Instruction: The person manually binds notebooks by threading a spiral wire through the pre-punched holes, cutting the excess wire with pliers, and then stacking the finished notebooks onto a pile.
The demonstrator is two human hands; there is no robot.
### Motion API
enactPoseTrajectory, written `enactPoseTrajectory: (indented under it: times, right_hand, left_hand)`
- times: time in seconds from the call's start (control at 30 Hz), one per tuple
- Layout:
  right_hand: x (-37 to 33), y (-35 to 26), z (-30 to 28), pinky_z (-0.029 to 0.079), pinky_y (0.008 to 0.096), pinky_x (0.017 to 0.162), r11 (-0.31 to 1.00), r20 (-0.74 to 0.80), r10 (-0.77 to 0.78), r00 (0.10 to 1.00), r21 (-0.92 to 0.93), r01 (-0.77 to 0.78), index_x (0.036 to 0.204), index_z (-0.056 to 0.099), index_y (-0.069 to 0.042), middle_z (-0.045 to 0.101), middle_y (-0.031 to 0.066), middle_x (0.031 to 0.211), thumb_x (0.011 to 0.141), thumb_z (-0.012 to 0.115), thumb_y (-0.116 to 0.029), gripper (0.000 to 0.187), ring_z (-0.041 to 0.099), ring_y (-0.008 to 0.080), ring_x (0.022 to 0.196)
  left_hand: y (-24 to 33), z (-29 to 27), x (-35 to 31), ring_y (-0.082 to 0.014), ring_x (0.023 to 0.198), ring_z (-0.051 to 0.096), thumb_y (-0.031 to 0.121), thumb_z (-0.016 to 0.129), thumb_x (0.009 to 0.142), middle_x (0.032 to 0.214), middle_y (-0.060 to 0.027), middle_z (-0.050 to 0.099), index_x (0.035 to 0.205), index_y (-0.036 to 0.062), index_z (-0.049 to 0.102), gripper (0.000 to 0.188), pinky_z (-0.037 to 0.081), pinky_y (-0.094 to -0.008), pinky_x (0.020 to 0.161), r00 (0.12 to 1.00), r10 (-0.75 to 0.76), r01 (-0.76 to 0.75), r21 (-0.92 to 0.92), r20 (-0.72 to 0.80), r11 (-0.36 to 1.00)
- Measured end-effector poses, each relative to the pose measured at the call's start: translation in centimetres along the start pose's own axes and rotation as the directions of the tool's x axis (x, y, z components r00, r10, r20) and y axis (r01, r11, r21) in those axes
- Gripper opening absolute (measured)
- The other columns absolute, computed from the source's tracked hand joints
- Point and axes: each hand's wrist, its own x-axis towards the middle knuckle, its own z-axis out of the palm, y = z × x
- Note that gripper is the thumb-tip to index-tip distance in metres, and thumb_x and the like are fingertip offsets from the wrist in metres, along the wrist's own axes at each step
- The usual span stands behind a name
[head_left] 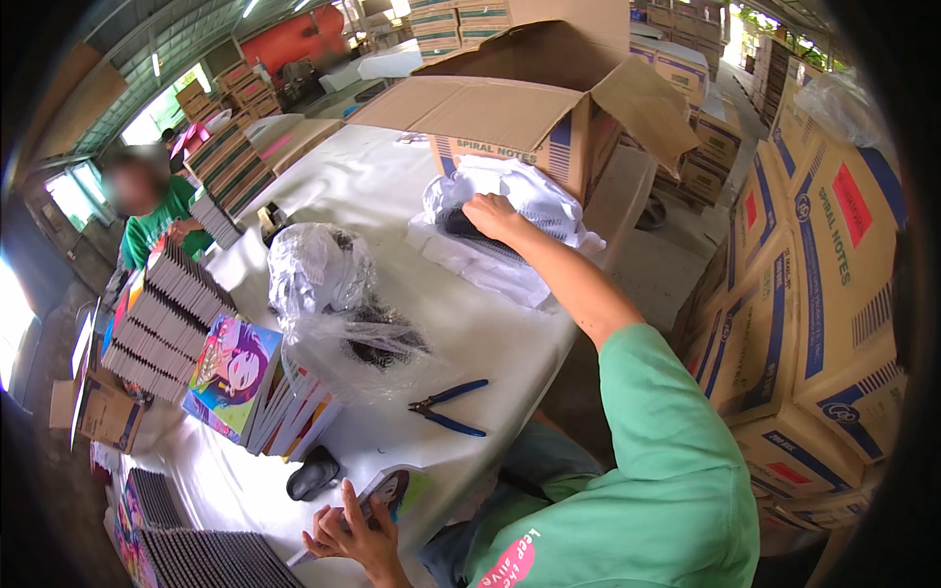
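Note:
My right hand (493, 214) reaches across the table with fingers closed on black spiral binding coils (470, 233), which lie in white plastic wrap (510, 186). The fingertips are partly hidden. Close to me, my left hand (358, 534) rests on a notebook (404, 492) with an illustrated cover, its fingers spread apart. Just beyond that hand sits a small rounded black object (314, 473). Blue-handled cutting pliers (451, 407) lie between my hands, their handles apart. Farther left, a clear plastic bag (319, 269) spills over more black coils (387, 338).
An open carton (510, 108) stands at the table's far end. Notebook stacks (162, 318) and fanned colourful notebooks (235, 377) line the left side, with bound notebooks (211, 559) at lower left. Sealed cartons (774, 314) rise on the right. A person in green (162, 220) works across the table.

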Motion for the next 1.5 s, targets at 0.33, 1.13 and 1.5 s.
enactPoseTrajectory:
  times: [0.33, 1.13, 1.5]
  right_hand:
    - [-9.5, -12.3, -11.9, 0.046, 0.0388, 0.084, 0.603, -0.261, -0.454, 0.852, 0.615, 0.509, 0.132, 0.043, -0.020, 0.055, 0.0149, 0.120, 0.077, 0.044, 0.007, 0.061, 0.057, 0.0320, 0.094]
    - [-16.3, -20.2, -11.9, 0.042, 0.0324, 0.070, 0.104, -0.142, -0.756, 0.639, 0.938, 0.331, 0.100, 0.068, -0.011, 0.058, 0.0047, 0.078, 0.077, 0.066, -0.001, 0.025, 0.054, 0.0202, 0.074]
    - [-17.3, -20.3, -12.9, 0.046, 0.0292, 0.062, 0.291, 0.169, -0.767, 0.619, 0.951, 0.101, 0.113, 0.063, -0.011, 0.057, 0.0082, 0.075, 0.080, 0.063, 0.000, 0.035, 0.054, 0.0164, 0.065]
  left_hand:
    - [0.3, -1.1, 0.4, -0.0198, 0.078, 0.049, 0.029, 0.071, 0.068, 0.071, -0.0005, 0.041, 0.099, 0.0187, 0.071, 0.033, 0.025, -0.0466, 0.101, 0.988, -0.149, 0.150, -0.286, 0.024, 0.946]
    - [1.5, -0.7, 1.0, -0.0186, 0.091, 0.054, 0.036, 0.076, 0.065, 0.079, 0.0004, 0.044, 0.097, 0.0249, 0.069, 0.035, 0.002, -0.0516, 0.112, 0.956, -0.290, 0.262, -0.345, -0.032, 0.901]
    - [1.7, -2.1, 0.9, -0.0189, 0.092, 0.052, 0.027, 0.071, 0.068, 0.085, -0.0006, 0.047, 0.114, 0.0239, 0.064, 0.047, 0.002, -0.0553, 0.110, 0.962, -0.247, 0.268, -0.243, 0.114, 0.932]
